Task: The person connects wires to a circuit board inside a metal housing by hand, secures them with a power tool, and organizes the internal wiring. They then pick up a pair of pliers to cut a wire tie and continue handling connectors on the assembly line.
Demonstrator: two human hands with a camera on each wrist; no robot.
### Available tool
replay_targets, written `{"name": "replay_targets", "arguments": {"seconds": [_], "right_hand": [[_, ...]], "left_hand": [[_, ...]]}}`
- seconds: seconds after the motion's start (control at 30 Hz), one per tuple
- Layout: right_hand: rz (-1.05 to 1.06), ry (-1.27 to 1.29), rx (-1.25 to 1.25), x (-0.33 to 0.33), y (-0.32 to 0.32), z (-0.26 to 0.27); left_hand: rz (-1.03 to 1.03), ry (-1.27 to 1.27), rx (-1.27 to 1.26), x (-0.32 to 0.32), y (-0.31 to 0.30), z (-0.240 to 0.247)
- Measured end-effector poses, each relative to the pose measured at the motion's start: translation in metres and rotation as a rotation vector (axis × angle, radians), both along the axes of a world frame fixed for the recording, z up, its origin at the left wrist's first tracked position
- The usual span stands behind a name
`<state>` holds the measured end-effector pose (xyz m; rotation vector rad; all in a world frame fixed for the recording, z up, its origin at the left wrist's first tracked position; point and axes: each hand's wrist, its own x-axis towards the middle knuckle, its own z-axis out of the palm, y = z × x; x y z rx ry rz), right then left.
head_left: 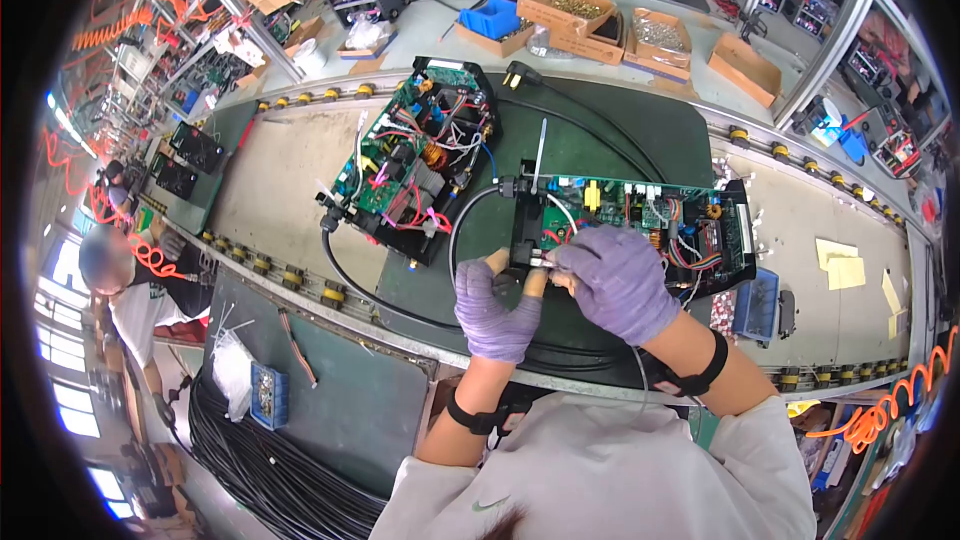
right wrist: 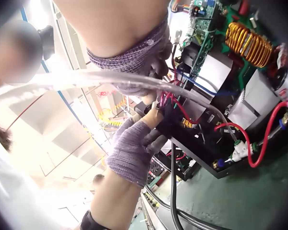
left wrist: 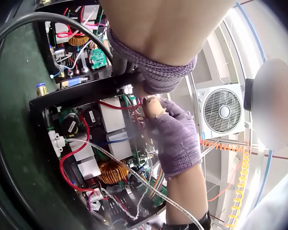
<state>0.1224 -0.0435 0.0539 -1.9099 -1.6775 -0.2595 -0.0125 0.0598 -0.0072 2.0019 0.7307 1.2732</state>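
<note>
Both hands wear purple knit gloves with the fingertips bare, and they meet at the near left end of an open black unit (head_left: pixel 690 225). The unit lies on a green mat (head_left: pixel 610 130) close to the near edge of the tabletop (head_left: pixel 280 190), right of its middle. The left hand (head_left: pixel 493 308) has its fingers curled, and its thumb and forefinger pinch a small bunch of red wires (right wrist: pixel 167 99) where they cross the unit's black end wall. The right hand (head_left: pixel 622 280) comes in from the other side. Its fingers are also curled, and its tips nip the same wires right against the left hand's fingertips. Which single wire either hand has cannot be told.

Inside the unit are a green circuit board, grey blocks and a copper coil (left wrist: pixel 110 171). A length of clear tubing (right wrist: pixel 86 79) runs across the right wrist. A black cable (head_left: pixel 452 240) loops over the mat from the unit's left end.

A second open unit (head_left: pixel 415 155) sits tilted toward the far left corner of the mat, well apart from the hands. Cardboard boxes (head_left: pixel 570 10) of small parts stand along the tabletop's far edge. Yellow notes (head_left: pixel 840 265) lie near its right edge. Below the near left corner are a blue bin (head_left: pixel 268 395) and a heap of black cables (head_left: pixel 270 485). A white fan (left wrist: pixel 222 111) shows in the left wrist view.
</note>
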Motion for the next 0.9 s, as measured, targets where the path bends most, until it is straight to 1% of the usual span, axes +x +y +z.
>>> {"name": "replay_targets", "arguments": {"seconds": [0.03,0.13,0.17,0.3,0.4,0.5,0.6,0.63,0.73,0.77,0.87,0.9], "right_hand": [[-0.011,0.042,0.065,0.0,-0.006,0.005],[-0.306,-0.051,0.129,0.007,-0.025,0.015],[-0.396,-0.086,0.042,0.009,-0.029,0.016],[-0.461,-0.147,-0.259,0.014,-0.036,0.014],[-0.423,-0.06,-0.157,0.016,-0.035,0.02],[-0.209,0.114,0.238,0.01,-0.024,0.025],[0.079,0.423,0.126,-0.001,-0.015,0.025],[0.119,0.465,0.178,-0.003,-0.007,0.014],[0.098,0.343,0.284,0.002,0.003,-0.006],[0.133,0.357,0.267,0.004,0.006,-0.009],[0.132,0.33,0.22,0.002,0.005,-0.003],[0.114,0.274,0.215,0.001,0.005,-0.002]], "left_hand": [[-0.018,-0.017,-0.013,-0.001,0.0,0.0],[-0.021,-0.037,-0.049,-0.003,-0.001,-0.003],[-0.015,-0.037,-0.058,-0.003,-0.002,-0.004],[-0.01,-0.015,-0.037,-0.002,-0.004,-0.004],[-0.015,-0.036,-0.149,-0.003,-0.008,-0.001],[0.125,-0.006,0.066,-0.007,-0.021,0.022],[0.002,0.073,0.348,-0.011,-0.017,0.029],[-0.033,0.073,0.352,-0.009,-0.014,0.022],[0.017,0.198,0.37,-0.008,-0.016,0.038],[0.024,0.217,0.33,-0.008,-0.016,0.034],[0.072,0.222,0.332,-0.008,-0.017,0.042],[0.074,0.233,0.316,-0.009,-0.017,0.042]]}}
